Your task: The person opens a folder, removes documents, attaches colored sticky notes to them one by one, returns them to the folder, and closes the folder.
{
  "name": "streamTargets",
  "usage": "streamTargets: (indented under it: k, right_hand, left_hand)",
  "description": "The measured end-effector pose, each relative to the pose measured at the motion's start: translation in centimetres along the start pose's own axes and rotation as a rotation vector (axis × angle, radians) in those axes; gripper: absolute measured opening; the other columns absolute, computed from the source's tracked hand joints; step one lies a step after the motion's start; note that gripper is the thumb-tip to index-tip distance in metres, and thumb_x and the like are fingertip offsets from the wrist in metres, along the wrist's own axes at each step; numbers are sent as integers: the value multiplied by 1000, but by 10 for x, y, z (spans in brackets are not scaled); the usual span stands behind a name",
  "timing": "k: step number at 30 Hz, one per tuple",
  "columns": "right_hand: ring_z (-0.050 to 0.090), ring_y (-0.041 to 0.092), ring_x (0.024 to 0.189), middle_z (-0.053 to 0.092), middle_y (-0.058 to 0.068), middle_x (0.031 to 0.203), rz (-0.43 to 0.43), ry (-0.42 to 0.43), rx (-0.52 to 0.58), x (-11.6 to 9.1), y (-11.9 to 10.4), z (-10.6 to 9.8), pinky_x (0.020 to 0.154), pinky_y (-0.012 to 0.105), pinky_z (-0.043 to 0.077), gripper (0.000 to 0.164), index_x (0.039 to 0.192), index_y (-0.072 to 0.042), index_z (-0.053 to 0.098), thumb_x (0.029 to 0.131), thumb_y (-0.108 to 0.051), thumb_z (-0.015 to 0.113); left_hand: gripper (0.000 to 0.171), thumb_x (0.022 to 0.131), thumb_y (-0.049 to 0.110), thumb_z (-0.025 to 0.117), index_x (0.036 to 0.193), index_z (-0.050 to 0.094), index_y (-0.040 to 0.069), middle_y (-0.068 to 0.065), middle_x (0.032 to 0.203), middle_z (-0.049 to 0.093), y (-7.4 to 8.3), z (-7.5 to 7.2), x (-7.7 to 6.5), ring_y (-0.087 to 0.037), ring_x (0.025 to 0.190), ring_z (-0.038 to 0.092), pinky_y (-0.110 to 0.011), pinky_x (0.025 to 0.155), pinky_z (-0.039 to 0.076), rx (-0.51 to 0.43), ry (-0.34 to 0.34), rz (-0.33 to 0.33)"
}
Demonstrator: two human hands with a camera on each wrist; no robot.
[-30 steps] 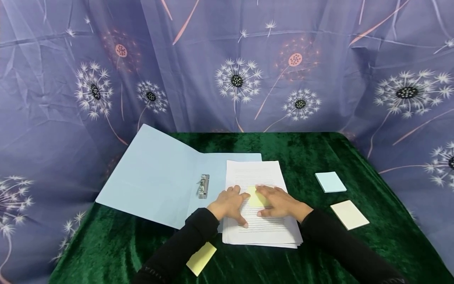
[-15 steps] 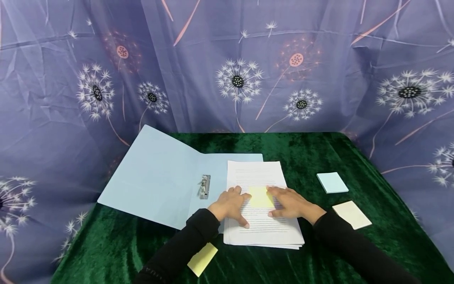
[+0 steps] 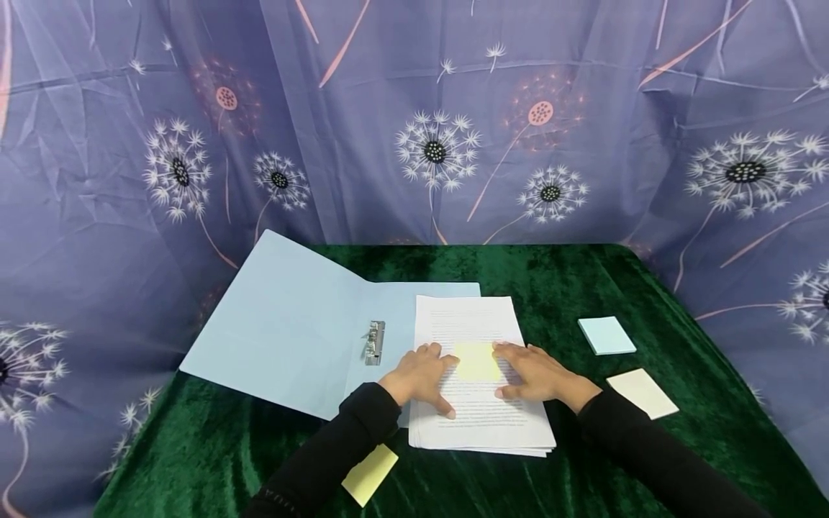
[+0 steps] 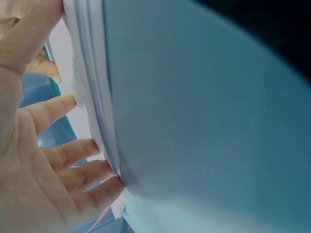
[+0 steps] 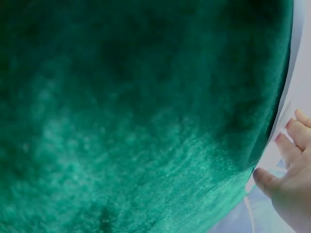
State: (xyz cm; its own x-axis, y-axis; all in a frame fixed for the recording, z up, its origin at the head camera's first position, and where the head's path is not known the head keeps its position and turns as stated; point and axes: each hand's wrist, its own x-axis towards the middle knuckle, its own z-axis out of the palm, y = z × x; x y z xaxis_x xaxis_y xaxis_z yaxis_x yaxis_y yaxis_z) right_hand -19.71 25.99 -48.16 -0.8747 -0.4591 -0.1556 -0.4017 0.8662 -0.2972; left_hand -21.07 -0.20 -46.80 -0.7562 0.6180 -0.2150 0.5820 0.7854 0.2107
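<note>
A stack of printed paper sheets (image 3: 466, 424) lies over the right half of an open light blue folder (image 3: 304, 324). Stuck to the top sheet, near its middle, is a yellow sticky note (image 3: 478, 362). My left hand (image 3: 422, 378) rests with spread fingers on the stack's left part, its index fingertip at the note's left edge. From the right, my right hand (image 3: 534, 373) touches the sheets, fingertips at the note's right edge. In the left wrist view, spread left fingers (image 4: 73, 155) touch the pages' edge. The right wrist view catches the right fingers (image 5: 291, 145) by the paper.
A metal clip (image 3: 374, 343) is fixed on the folder near its fold. A pale blue sticky pad (image 3: 606, 335) and a cream one (image 3: 642, 393) lie to the right. Another yellow pad (image 3: 370, 473) is partly under the left sleeve. Green velvet cloth (image 3: 544, 266) covers the table.
My right hand has slid to the right across the yellow note, uncovering its right side. My left hand has stayed in place on the sheets.
</note>
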Motion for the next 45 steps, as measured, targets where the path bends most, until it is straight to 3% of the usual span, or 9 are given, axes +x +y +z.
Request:
streamTargets:
  k: [7, 13, 22, 29, 37, 45]
  right_hand:
    - [43, 46, 144, 46, 26, 154, -11, 18, 15, -1, -1, 0, 112, 69, 32, 75, 145, 3, 48, 88, -37, 76]
    - [39, 49, 144, 42, 29, 155, -11, 41, 31, -9, 1, 0, 112, 67, 33, 88, 149, 7, 41, 86, -43, 77]
    - [38, 53, 143, 42, 32, 154, 56, 144, 17, -43, 34, -21, 109, 67, 36, 106, 148, 8, 43, 72, -52, 86]
    - [38, 55, 141, 42, 34, 152, 52, 129, 18, -60, 52, -24, 108, 67, 37, 113, 147, 9, 43, 64, -52, 90]
    - [38, 57, 140, 39, 38, 153, 67, 46, 33, -62, 55, -17, 106, 66, 40, 107, 146, 7, 46, 68, -53, 88]
    - [36, 58, 141, 37, 39, 153, 73, 27, 62, -62, 53, -19, 108, 67, 37, 103, 144, 7, 49, 68, -49, 89]
  left_hand:
    - [95, 68, 57, 89, 148, 53, 22, -4, 120, 55, 0, -1, 2, -16, 95, 43, -29, 81, 38, 8, -6, -1]
    - [95, 67, 56, 90, 148, 53, 22, -4, 118, 55, 1, 1, 1, -15, 94, 42, -29, 79, 37, -4, -9, 4]
    - [94, 68, 55, 90, 147, 54, 19, -5, 117, 56, -1, -1, 2, -16, 92, 42, -29, 78, 37, -16, -2, 26]
    - [94, 68, 53, 91, 147, 54, 18, -7, 119, 56, -2, -3, 0, -17, 94, 42, -30, 80, 38, -23, 4, 27]
    - [94, 69, 54, 90, 147, 53, 18, -7, 120, 56, -2, -2, 0, -17, 95, 43, -29, 81, 38, -24, -7, 33]
    - [92, 71, 54, 88, 148, 53, 17, -8, 124, 56, -2, -1, 1, -18, 97, 42, -31, 84, 39, -26, -5, 44]
